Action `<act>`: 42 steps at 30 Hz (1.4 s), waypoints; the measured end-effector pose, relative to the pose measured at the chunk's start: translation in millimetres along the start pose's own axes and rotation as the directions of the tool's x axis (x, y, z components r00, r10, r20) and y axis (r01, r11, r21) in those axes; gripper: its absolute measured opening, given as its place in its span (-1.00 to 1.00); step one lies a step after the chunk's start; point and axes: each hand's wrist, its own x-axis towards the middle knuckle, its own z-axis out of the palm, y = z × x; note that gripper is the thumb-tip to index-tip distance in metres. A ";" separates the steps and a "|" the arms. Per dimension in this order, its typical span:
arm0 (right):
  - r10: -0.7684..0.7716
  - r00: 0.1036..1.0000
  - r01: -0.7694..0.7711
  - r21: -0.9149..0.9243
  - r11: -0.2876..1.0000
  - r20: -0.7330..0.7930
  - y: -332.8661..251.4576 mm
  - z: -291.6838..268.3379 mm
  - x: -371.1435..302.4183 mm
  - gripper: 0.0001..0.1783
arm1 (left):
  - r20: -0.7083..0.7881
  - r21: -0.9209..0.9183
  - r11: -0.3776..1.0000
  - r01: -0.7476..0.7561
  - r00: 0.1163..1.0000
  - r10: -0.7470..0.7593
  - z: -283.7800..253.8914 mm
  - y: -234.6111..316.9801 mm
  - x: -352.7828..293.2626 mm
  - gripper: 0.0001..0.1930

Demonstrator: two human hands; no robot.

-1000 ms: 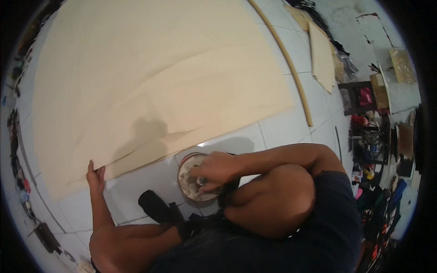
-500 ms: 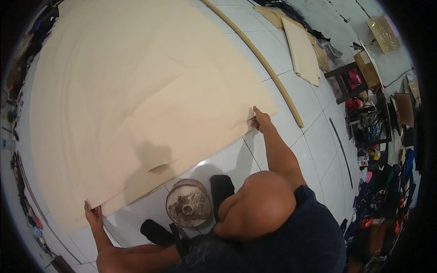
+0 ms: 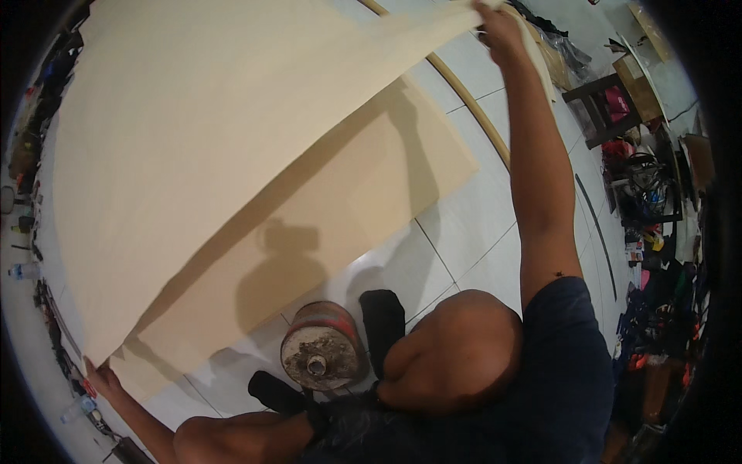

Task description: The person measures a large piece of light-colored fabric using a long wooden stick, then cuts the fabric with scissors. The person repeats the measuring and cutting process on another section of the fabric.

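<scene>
A large cream fabric sheet [image 3: 201,131] spreads over the floor, its near edge raised in the air between my two hands. My right hand [image 3: 501,32], lifted high at the far right, pinches one corner. At the lower left, my left hand [image 3: 103,379] grips the other corner, close to the floor. Beneath the raised sheet lies a second cream layer [image 3: 348,209], flat on the tiles, with shadows across it. Between my feet stands a round, worn reddish metal weight or canister [image 3: 321,352] with a dirty top and a central hole.
A long tan pole [image 3: 471,108] lies on the white tiles at the right. Farther right are a dark stool [image 3: 599,108], a cardboard box [image 3: 638,81] and piled clutter [image 3: 657,309]. A thin dark strip [image 3: 595,232] and, at the left, a plastic bottle [image 3: 25,271] lie near the walls.
My right hand has swung up and away, lifting the top sheet's edge off the lower layer. My left hand has shifted left and slightly down with its corner.
</scene>
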 end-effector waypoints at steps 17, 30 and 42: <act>0.594 0.757 -0.650 -0.220 0.727 -0.273 302.1 -28.1 -200.8 -0.45 | -0.287 0.277 0.936 0.215 0.949 -0.133 -19.6 -184.1 -97.0 -0.61; 0.714 0.658 -0.746 -0.074 0.662 -0.238 303.6 -46.0 -209.3 -0.46 | -0.319 0.327 0.899 0.292 0.929 -0.186 -31.9 -184.7 -77.8 -0.72; 0.229 0.930 0.136 -0.848 0.512 0.288 309.5 -0.5 -202.4 -0.22 | -0.418 0.484 0.836 0.259 0.907 -0.040 -68.5 -155.5 -89.4 -0.73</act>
